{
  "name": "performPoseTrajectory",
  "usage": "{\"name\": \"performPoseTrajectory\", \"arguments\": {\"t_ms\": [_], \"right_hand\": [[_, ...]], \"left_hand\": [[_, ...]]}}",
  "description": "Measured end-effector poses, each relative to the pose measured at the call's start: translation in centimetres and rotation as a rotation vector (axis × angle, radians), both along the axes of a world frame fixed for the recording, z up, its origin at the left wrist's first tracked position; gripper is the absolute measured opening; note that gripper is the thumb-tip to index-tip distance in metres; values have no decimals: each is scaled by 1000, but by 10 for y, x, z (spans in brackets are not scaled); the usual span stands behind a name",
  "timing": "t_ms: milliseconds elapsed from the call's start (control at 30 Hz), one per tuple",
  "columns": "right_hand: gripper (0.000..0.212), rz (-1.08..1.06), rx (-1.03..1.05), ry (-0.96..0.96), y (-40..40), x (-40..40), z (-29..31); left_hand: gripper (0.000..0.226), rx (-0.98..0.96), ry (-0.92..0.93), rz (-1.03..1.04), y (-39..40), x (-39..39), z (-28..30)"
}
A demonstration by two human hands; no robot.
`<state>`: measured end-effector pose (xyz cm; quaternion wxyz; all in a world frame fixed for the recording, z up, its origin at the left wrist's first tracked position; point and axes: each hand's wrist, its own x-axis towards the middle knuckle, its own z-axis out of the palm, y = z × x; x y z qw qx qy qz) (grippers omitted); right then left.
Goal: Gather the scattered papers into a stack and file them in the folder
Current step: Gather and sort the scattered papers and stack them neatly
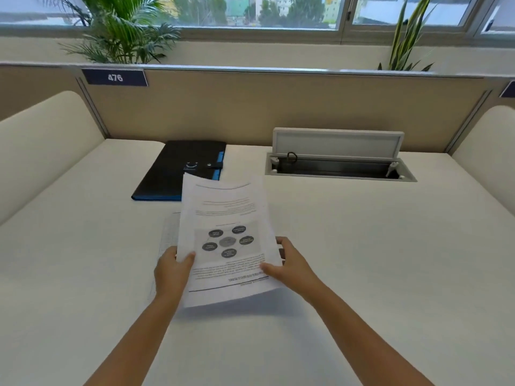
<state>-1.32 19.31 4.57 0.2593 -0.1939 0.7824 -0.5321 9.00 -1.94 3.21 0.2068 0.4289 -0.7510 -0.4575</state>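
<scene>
A stack of printed papers (227, 218) with a diagram of dark ovals on top is lifted above the white desk (362, 260), its text upside down to me. My left hand (171, 270) grips its left edge with the thumb on top. My right hand (289, 264) holds the right edge, thumb on the top sheet and fingers underneath. One more sheet (168, 235) lies flat on the desk under the stack, showing at its left. The black folder (178, 169) with blue trim and a snap tab lies shut behind the papers, partly covered by their far corner.
An open cable hatch (338, 165) with a raised lid is set into the desk at the back right. A beige partition (264, 107) numbered 476 runs along the back. Rounded white dividers (41, 140) stand at both sides. Plants stand behind the partition.
</scene>
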Motion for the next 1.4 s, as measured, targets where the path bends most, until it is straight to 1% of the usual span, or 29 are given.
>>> {"name": "performPoseTrajectory", "arguments": {"t_ms": [100,167,200,267,333,400,467,567,667,767,833,900,967,1033,1100,1167,1233,1300,1400], "right_hand": [[57,88,71,1,-25,9,-7],[59,118,120,18,-39,14,-13],[59,112,148,25,-45,17,-16],[59,65,207,34,-52,22,-22],[65,15,309,134,-53,27,-27],[74,-8,404,282,-53,33,-31],[79,-5,444,336,-53,36,-31],[76,-19,472,282,-50,33,-29],[62,-47,480,209,-43,25,-27],[59,-61,469,150,-34,19,-27],[57,-69,472,123,-31,17,-28],[54,-65,492,106,-28,15,-28],[52,-74,460,70,-26,14,-28],[45,-91,355,47,-22,15,-24],[27,-102,212,135,-17,19,-18],[14,-122,55,277,-11,24,-7],[15,-152,-58,372,-6,24,7],[18,-186,-125,416,0,18,17],[24,-232,-166,418,9,4,23]], "left_hand": [[34,-11,-105,61,-16,17,-8],[40,-43,-170,62,-21,21,-10],[43,-73,-228,56,-22,22,-11],[49,-157,-414,77,-25,24,-13],[57,-207,-541,106,-26,26,-15],[65,-180,-549,114,-26,22,-14],[69,-92,-527,127,-27,16,-14],[68,57,-542,123,-33,8,-13],[64,142,-530,45,-39,5,-12],[60,205,-486,-47,-40,4,-12],[57,213,-463,-78,-36,3,-11],[47,211,-418,-105,-29,-1,-7],[35,222,-327,-133,-20,-5,-2],[24,176,-210,-156,-10,-8,4],[13,92,-53,-160,0,-9,12],[12,32,117,-175,11,-9,24],[13,10,271,-199,21,-11,37],[12,21,391,-210,28,-15,48],[19,37,484,-242,36,-21,57]]}}
